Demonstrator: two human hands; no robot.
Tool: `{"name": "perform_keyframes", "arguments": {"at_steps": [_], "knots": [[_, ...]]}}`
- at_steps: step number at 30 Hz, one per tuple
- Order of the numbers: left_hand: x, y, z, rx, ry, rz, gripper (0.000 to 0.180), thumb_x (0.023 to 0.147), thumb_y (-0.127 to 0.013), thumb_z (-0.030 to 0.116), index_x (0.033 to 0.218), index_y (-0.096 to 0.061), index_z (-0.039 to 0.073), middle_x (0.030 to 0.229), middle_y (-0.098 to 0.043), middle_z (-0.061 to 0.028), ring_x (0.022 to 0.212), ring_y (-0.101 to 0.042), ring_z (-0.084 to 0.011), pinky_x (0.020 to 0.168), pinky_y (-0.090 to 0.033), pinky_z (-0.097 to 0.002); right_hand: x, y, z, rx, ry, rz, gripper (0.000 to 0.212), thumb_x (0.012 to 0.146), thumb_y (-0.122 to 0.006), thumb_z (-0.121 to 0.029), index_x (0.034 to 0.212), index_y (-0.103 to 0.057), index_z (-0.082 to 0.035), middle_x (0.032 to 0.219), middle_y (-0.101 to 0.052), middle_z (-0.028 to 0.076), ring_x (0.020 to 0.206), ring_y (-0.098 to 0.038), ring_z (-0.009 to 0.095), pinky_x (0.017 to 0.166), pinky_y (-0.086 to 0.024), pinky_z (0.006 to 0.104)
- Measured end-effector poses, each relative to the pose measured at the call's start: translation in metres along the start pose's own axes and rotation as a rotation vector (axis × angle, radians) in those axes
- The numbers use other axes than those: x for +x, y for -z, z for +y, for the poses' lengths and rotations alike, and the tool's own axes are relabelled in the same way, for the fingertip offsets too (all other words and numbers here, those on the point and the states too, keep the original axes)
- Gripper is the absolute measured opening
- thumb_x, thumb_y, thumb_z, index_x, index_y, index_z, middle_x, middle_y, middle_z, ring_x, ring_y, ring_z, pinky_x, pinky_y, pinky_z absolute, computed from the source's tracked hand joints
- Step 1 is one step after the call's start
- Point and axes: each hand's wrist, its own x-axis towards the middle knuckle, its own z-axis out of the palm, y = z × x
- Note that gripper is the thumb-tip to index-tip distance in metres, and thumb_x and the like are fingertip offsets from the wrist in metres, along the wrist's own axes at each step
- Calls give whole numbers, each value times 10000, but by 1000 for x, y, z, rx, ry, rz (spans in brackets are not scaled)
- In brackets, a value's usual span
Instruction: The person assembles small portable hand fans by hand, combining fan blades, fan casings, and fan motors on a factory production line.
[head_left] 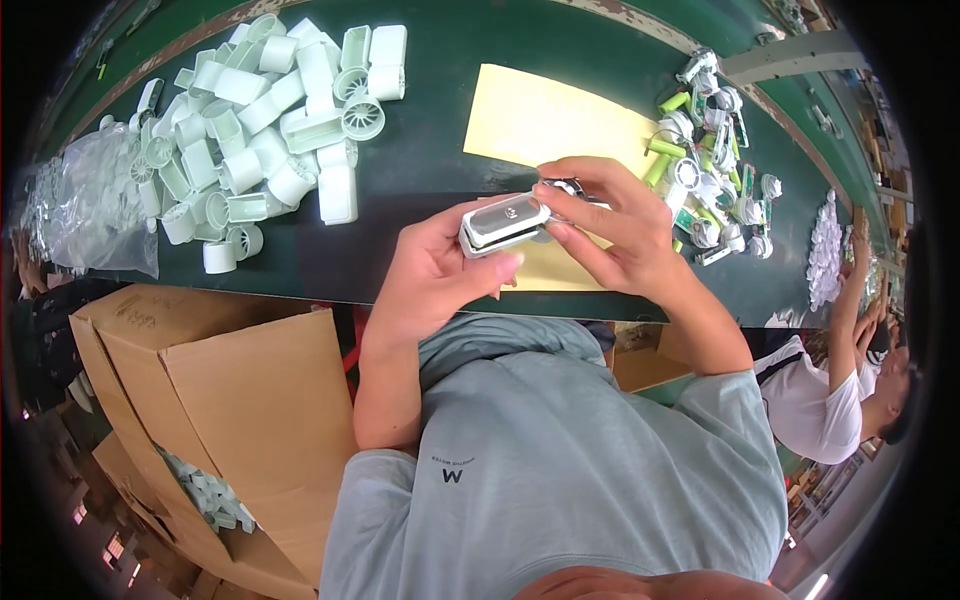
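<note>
A small white plastic device housing (482, 242) with a grey top panel is held up over the table in front of my chest. My left hand (428, 262) is closed round its left end, the thumb along the near side. At the other end, my right hand (628, 222) pinches the housing between thumb and fingers. A dark gap runs along the housing's near side. Part of a dark round piece (568, 187) shows beside the right fingers; the rest of it is hidden.
Pale green plastic shells (240, 130) are heaped at left beside a clear bag (105, 195) of parts. Yellow sheets (560, 110) lie ahead. Fan assemblies with green batteries (710, 170) are piled at right. A cardboard box (250, 400) stands lower left; another person (825, 400) sits at right.
</note>
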Motion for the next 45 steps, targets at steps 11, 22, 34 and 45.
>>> {"name": "perform_keyframes", "arguments": {"at_steps": [11,22,34,45], "knots": [[2,-12,-3,280,-111,181,308,949,-670,85,1218,-608,-52,900,-707,-87,676,-647,-82,573,-535,-219,-1,-4,0,87,-34,4,337,826,-705,27,1159,-718,-24,1169,-628,175,972,-685,288,812,-612,367],[6,-15,-6,331,-248,217,379,919,-682,26,1269,-578,-77,1088,-673,-137,936,-637,-108,785,-535,-250,-3,-3,8,224,-47,6,336,853,-708,-33,1189,-697,-22,1196,-600,170,1074,-638,284,926,-547,364],[18,-18,-20,489,-315,194,394,841,-790,84,1163,-605,-47,987,-699,-108,865,-661,-103,706,-534,-249,13,-30,-4,42,-312,270,325,1014,-460,-138,817,-658,27,724,-566,102,587,-497,159,543,-378,299],[19,-2,-27,421,-414,205,307,875,-756,113,1097,-626,-55,810,-686,-58,678,-615,-62,576,-496,-220,18,-26,-5,223,-380,206,549,1058,-301,-319,845,-670,29,694,-566,77,604,-491,137,559,-363,295]]}}
